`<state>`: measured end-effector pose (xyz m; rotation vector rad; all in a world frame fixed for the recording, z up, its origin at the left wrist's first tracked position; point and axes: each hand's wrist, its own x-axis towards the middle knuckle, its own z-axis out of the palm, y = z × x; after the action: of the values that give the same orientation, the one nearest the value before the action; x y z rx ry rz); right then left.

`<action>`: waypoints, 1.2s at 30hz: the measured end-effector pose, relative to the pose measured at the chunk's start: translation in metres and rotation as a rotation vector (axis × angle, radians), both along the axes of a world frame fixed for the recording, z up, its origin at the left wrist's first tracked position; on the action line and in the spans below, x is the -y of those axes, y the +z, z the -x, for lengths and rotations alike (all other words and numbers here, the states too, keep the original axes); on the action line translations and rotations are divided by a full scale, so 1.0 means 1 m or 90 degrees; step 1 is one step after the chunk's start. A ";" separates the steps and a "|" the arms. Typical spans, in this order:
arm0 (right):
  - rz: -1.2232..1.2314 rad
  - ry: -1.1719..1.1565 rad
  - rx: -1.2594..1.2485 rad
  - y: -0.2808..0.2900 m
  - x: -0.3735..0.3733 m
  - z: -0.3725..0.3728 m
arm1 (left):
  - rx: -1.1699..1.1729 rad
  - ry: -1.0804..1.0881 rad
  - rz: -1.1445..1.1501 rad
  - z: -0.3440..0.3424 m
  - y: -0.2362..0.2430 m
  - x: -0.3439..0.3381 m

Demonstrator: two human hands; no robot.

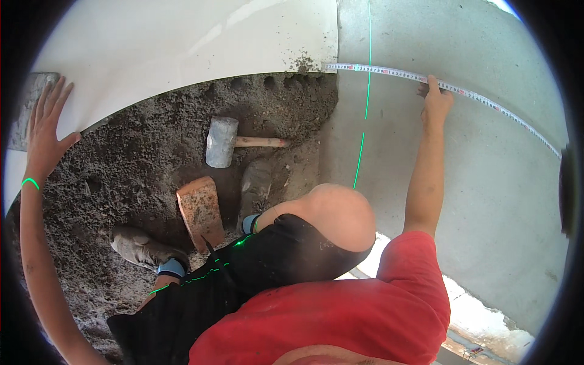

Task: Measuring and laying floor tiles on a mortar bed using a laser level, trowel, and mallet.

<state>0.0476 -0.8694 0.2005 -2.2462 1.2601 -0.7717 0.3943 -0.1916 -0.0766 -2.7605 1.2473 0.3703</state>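
Observation:
My left hand (pixel 48 128) lies with its fingers spread on the rim of a large white tile (pixel 182 33), over a grimy grey flat piece (pixel 25 106). My right hand (pixel 435 100) holds a white measuring tape (pixel 486 103) against a smooth grey surface (pixel 486 201), index finger on the tape and other fingers curled. The tape runs from the tile's right edge toward the far right. A mallet (pixel 220 143) with a grey head and wooden handle lies on dark, crumbly mortar (pixel 134 158) between the tile and my feet, beside a reddish flat block (pixel 201 213).
My shoes (pixel 137 246) stand in the mortar, my bent knee (pixel 337 213) near the grey surface. A green laser line (pixel 362 158) runs down that surface and across my shorts and left wrist. A dark object (pixel 564 188) sits at the right rim. White rubble (pixel 474 304) shows at lower right.

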 end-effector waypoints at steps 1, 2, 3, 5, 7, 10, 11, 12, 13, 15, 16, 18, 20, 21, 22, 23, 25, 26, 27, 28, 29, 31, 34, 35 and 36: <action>-0.002 0.000 0.004 -0.002 0.001 0.001 | -0.009 0.003 0.003 0.000 0.002 0.002; 0.008 0.010 0.014 -0.003 0.001 0.002 | -0.003 0.003 0.000 0.000 0.005 0.005; 0.019 0.020 0.025 -0.002 0.001 0.003 | -0.007 0.000 0.007 0.000 0.010 0.007; 0.023 0.028 -0.011 -0.006 0.005 0.004 | -0.010 -0.005 0.033 -0.005 0.018 -0.006; 0.058 0.063 -0.100 -0.004 0.011 0.005 | -0.035 -0.007 0.058 -0.001 0.016 -0.008; 0.080 0.168 -0.153 0.015 -0.013 -0.019 | -0.078 0.048 -0.001 0.016 0.045 0.015; 0.062 0.182 -0.110 0.017 -0.022 -0.047 | -0.059 0.037 0.038 0.013 0.047 0.014; 0.037 0.210 -0.082 0.027 -0.030 -0.068 | -0.076 0.046 0.062 0.016 0.049 0.031; 0.013 0.239 -0.057 0.041 -0.035 -0.086 | -0.054 0.023 0.109 0.012 0.049 0.041; 0.071 0.300 -0.103 0.074 -0.002 -0.135 | -0.075 0.011 0.169 0.000 0.052 0.069; 0.102 0.286 -0.143 0.084 -0.006 -0.173 | -0.108 -0.003 0.215 -0.004 0.050 0.080; 0.074 0.300 -0.105 0.072 -0.005 -0.252 | -0.070 0.006 0.163 -0.017 0.039 0.097; 0.003 0.376 0.039 0.063 0.020 -0.329 | -0.064 0.060 0.118 -0.031 0.020 0.112; -0.008 0.390 0.068 0.060 0.031 -0.366 | -0.007 0.077 0.146 -0.039 0.004 0.110; -0.008 0.399 0.052 0.054 0.026 -0.391 | -0.021 0.087 0.150 -0.041 -0.004 0.110; -0.048 0.383 0.014 0.043 0.011 -0.420 | 0.017 0.091 0.170 -0.042 -0.014 0.107; -0.070 0.374 -0.045 0.029 -0.004 -0.465 | 0.055 0.090 0.166 -0.043 -0.022 0.114; -0.044 0.405 0.001 0.023 -0.002 -0.480 | 0.043 0.104 0.180 -0.047 -0.019 0.119; -0.018 0.436 0.045 0.020 0.000 -0.494 | 0.046 0.088 0.208 -0.052 -0.017 0.123; -0.017 0.451 0.030 0.013 -0.007 -0.506 | 0.049 0.075 0.224 -0.055 -0.016 0.121; -0.019 0.435 0.021 0.005 -0.017 -0.513 | 0.038 0.093 0.227 -0.057 -0.018 0.118; -0.039 0.437 0.019 -0.010 -0.055 -0.521 | 0.042 0.102 0.230 -0.060 -0.021 0.111; -0.016 0.426 0.029 -0.009 -0.080 -0.528 | 0.019 0.119 0.249 -0.065 -0.022 0.112; -0.003 0.428 0.033 -0.009 -0.082 -0.531 | 0.015 0.127 0.259 -0.066 -0.023 0.114; 0.005 0.434 0.026 -0.009 -0.084 -0.532 | 0.004 0.131 0.257 -0.067 -0.023 0.116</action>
<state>0.5800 -0.7855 0.1920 -2.4153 0.4033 -0.5462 0.4618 -0.3071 -0.0996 -3.2388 1.1470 0.1322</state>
